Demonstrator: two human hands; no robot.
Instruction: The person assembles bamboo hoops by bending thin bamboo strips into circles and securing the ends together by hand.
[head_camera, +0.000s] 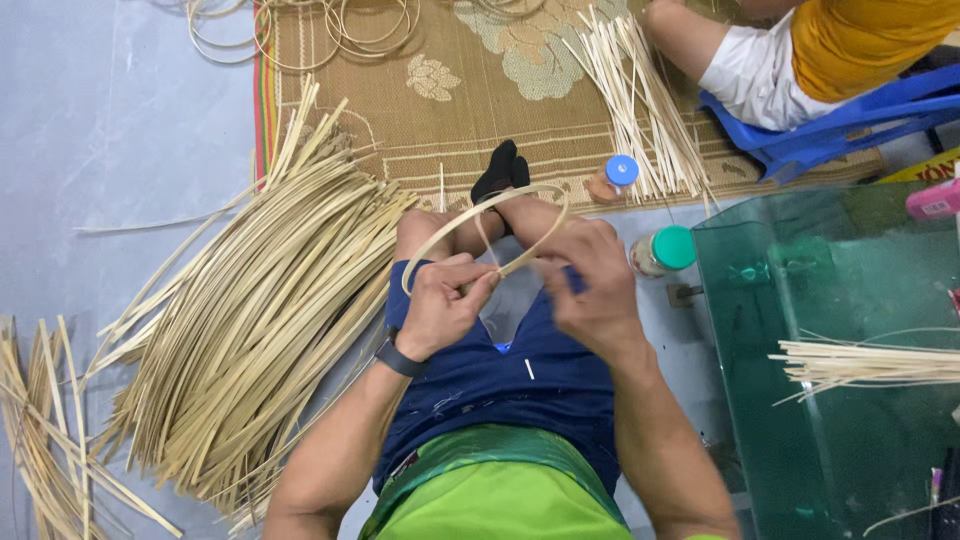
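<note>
a grey floor (110, 130) is seen under everything, with a patterned woven mat (450, 90) laid farther out and a green glass table (800, 330) standing to the right of the grip. the seated legs in blue shorts (500, 375) lie directly below the grip.

a bent bamboo strip (490, 225) is held in a loop just above the knees. its long axis runs from lower left to upper right, the rounded end pointing away from the body toward the mat, and the crossed ends are gathered at the near side, between the two hands.

the left hand (440, 300) is closed on the near left part of the loop, thumb and fingers pinched on the strip, wrist bent inward, a dark watch (400, 358) worn at the wrist. the right hand (590, 275) is closed on the crossing of the ends, fingers curled over the strip, back of the hand turned up. both forearms are angled in from the lower corners.

left of the grip a large heap of long bamboo strips (250, 320) is spread on the floor. right of the grip a jar with a green lid (665, 250) is set, and beyond it a small bottle with a blue cap (615, 175). thin pale sticks (870, 365) lie on the glass table.

farther off, a bundle of cut sticks (640, 110) rests on the mat, finished hoops (330, 25) lie at the far edge, and another person in an orange shirt (860, 35) is seated on a blue stool (850, 120).
</note>
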